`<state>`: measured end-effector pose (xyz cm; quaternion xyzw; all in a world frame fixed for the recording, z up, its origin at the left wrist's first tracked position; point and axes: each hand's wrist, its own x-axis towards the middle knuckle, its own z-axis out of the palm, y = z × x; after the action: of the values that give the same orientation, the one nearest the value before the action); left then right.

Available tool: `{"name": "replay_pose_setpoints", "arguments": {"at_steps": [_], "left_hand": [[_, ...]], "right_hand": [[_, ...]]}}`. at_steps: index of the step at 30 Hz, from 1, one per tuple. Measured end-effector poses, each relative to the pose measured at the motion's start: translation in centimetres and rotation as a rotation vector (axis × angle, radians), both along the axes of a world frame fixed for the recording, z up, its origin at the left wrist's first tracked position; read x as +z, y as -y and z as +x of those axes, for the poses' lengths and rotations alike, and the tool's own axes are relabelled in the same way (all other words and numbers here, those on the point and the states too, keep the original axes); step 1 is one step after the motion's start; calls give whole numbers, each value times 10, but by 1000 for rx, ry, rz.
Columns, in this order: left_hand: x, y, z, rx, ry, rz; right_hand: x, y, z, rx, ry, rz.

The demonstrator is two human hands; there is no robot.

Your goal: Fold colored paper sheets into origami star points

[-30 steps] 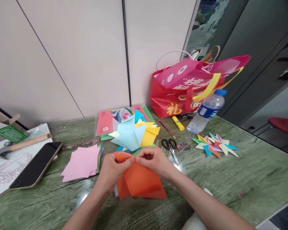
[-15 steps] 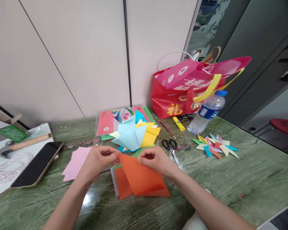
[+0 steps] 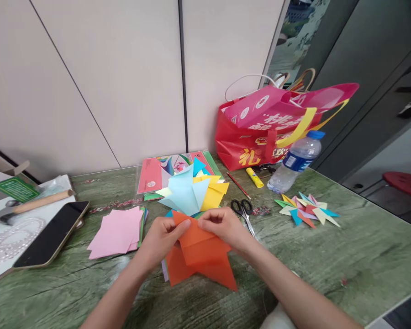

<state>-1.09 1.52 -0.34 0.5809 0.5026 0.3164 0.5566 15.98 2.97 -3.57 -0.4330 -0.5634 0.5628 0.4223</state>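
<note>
An orange paper [image 3: 205, 249] with folds in it is held up near the middle of the table, over other orange and purple sheets. My left hand [image 3: 166, 235] pinches its upper left part between thumb and fingers. At the upper edge, a little to the right, my right hand [image 3: 219, 224] pinches the same paper. Just behind the hands lie folded light blue paper [image 3: 185, 192] and folded yellow paper [image 3: 214, 192]. A stack of pink sheets [image 3: 118, 230] is left of my left hand. Black-handled scissors [image 3: 243, 210] lie just beyond my right hand.
Left: a phone [image 3: 53, 235], a hammer [image 3: 43, 202] and beads [image 3: 15, 240]. Behind right: a red bag [image 3: 239, 141], a bottle [image 3: 294, 160], a glue stick [image 3: 255, 177] and a pencil [image 3: 239, 185]. A colourful paper star [image 3: 306, 209] lies right on the green table [image 3: 329, 269].
My left hand has moved right and down, closer to my right hand, uncovering more of the pink stack. The orange paper has changed its shape and tilt between the hands.
</note>
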Motion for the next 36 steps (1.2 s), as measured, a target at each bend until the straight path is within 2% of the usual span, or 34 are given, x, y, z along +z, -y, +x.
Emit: {"name": "replay_pose_setpoints", "arguments": {"at_steps": [3,12,15,22,24,26,28,29,31,32,34,36], "left_hand": [[-1,-3,-6,54,23,-7],[12,-17,-35,371,166,12],[12,-19,-38,377,142,27],[5,-12,-24,285,150,4],[4,-12,-23,276,180,35],[2,-15,-26,322,173,77],[-2,-20,-32,354,53,130],[-4,-23,-36,322,-67,166],[-8,-27,-42,224,-443,262],[-10,-28,-44,195,-542,276],[-13,-25,-46,142,-678,282],[-13,-18,-41,70,-726,271]], "right_hand": [[1,-1,0,-14,6,-12],[5,-6,3,-92,-45,-96],[3,-7,3,-103,-72,-67],[-2,-3,-1,26,-74,60],[-4,-5,0,0,-46,103],[-5,-7,2,-72,-60,115],[-6,-10,4,-189,-118,122],[-6,-11,5,-254,-160,123],[-7,-14,7,-377,-259,109],[-8,-16,8,-429,-309,93],[-9,-19,9,-511,-389,49],[-10,-22,10,-561,-446,6]]}}
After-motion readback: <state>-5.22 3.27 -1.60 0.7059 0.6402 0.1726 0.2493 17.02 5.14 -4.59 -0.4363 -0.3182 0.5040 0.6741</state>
